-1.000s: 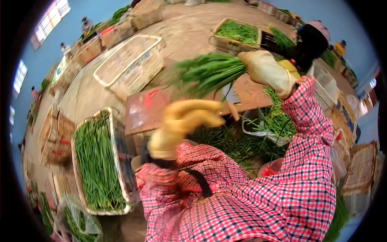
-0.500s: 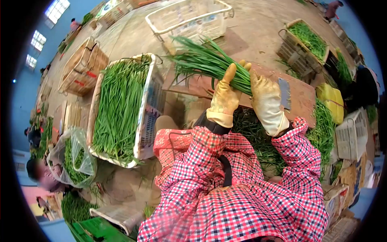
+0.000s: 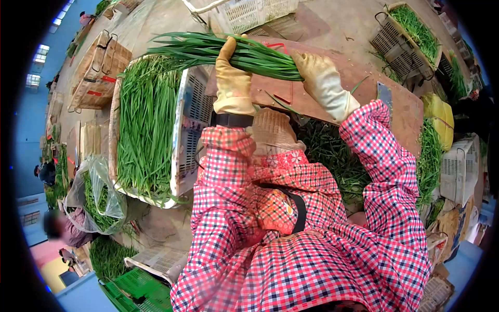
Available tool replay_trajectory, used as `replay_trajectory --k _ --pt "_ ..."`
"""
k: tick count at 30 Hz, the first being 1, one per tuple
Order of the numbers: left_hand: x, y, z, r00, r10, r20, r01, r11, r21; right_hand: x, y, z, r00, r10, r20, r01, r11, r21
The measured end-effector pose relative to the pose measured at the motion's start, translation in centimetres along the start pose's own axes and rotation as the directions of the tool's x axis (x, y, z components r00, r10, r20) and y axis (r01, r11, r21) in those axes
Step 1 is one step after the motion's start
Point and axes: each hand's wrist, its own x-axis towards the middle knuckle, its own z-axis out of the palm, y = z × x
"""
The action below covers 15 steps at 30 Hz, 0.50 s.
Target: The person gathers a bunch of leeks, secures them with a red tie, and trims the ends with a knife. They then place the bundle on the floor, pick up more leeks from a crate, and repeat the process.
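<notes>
A bunch of long green garlic chives (image 3: 265,58) stretches sideways between my gloved hands, over a reddish-brown board (image 3: 343,62). My left hand (image 3: 233,78) is closed around its middle, thumb up. At the stem end my right hand (image 3: 316,72) has its fingers closed on the bunch; the fingertips are partly hidden. The leaf tips reach left over a white crate (image 3: 178,125) filled with more green chives (image 3: 145,130). A few loose leaves lie on the board below the bunch.
A flat metal blade (image 3: 384,93) stands at the board's right part. Beyond it are a white basket (image 3: 249,15), a crate of greens (image 3: 397,44) and a yellow bundle (image 3: 437,117). Cut greens (image 3: 338,161) lie below the board. A clear bag (image 3: 99,192) and a person (image 3: 75,226) are at left.
Both hands have carried the bunch left, and it now lies nearly level, its tips over the crate. My hands are farther apart. My right hand has moved to the stem end.
</notes>
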Motion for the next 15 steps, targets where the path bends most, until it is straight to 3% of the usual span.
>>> replay_trajectory --k 4,7,8,9,10,11,12,14,15 --pt "4.8 -2.2 -6.6 1.0 -0.02 -0.001 0.02 1.0 0.015 -1.6 1.3 4.7 0.976 0.037 0.213 -0.08 0.977 0.197" --pt "5.1 -4.0 -6.7 0.981 0.169 0.091 -0.192 0.871 0.452 -3.1 2.0 8.0 0.935 0.051 0.351 -0.137 0.964 0.226" --pt "5.4 -3.0 -5.3 0.982 -0.091 -0.165 0.1 0.994 0.044 -3.8 1.9 9.4 0.956 0.057 0.287 -0.126 0.965 0.228" --pt "5.8 -3.2 -7.0 0.995 0.073 -0.063 -0.037 0.895 0.445 -4.2 1.8 10.5 0.959 0.049 0.278 -0.116 0.966 0.23" --pt "6.0 -3.5 -9.6 0.978 0.184 0.1 -0.195 0.628 0.753 -4.4 1.6 11.4 0.963 0.039 0.266 -0.104 0.967 0.233" --pt "6.4 -3.1 -11.4 0.932 0.217 0.29 -0.339 0.244 0.909 -4.2 1.5 12.1 0.967 0.031 0.253 -0.093 0.967 0.237" --pt "6.0 -1.1 -11.2 0.97 0.206 0.127 -0.146 0.081 0.986 -4.0 1.5 12.5 0.936 0.033 0.35 -0.107 0.975 0.194" --pt "5.1 2.9 -10.6 0.963 0.168 -0.209 0.25 -0.287 0.925 -4.5 1.3 13.6 0.935 0.03 0.352 -0.055 0.997 0.06" --pt "4.8 4.6 -11.1 0.971 0.206 -0.118 0.196 -0.411 0.89 -4.9 1.2 13.9 0.934 0.027 0.356 -0.027 1.0 -0.006"
